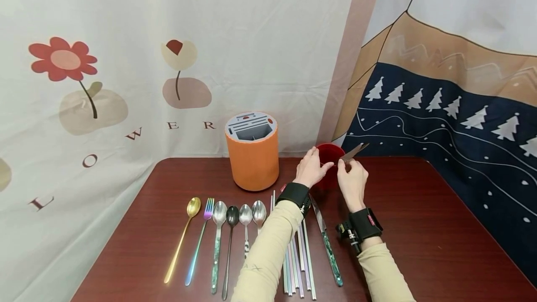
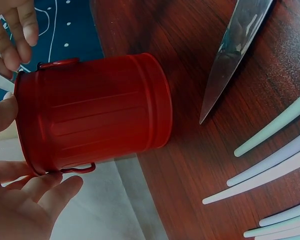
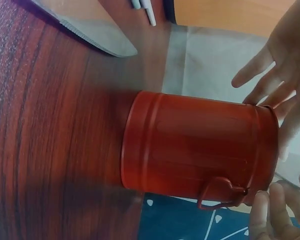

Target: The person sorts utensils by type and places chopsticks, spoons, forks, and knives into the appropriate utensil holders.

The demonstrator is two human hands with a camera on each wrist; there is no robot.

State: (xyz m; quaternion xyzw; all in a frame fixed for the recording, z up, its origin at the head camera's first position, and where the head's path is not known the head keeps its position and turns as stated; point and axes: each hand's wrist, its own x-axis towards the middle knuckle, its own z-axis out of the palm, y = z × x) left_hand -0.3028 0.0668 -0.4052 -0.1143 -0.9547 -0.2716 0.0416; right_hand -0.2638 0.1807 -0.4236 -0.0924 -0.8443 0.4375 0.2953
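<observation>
A red metal bucket (image 1: 328, 181) with small side handles stands upright at the back right of the table. My left hand (image 1: 309, 168) touches its rim from the left, fingers mostly straight, thumb stretched across the near side. My right hand (image 1: 353, 183) is at the right of the rim and pinches a grey knife blade (image 1: 354, 152) that slants up and right. The blade's lower end is hidden by the fingers and bucket. In front of the bucket lies a table knife (image 1: 327, 243) with a green marbled handle.
Several pale chopsticks (image 1: 308, 260) lie left of the knife, partly under my left forearm. Further left are a gold spoon (image 1: 194, 206), a rainbow fork (image 1: 208, 211) and several more spoons (image 1: 219, 213). An orange cylindrical holder (image 1: 253, 164) with a slotted top stands at the back.
</observation>
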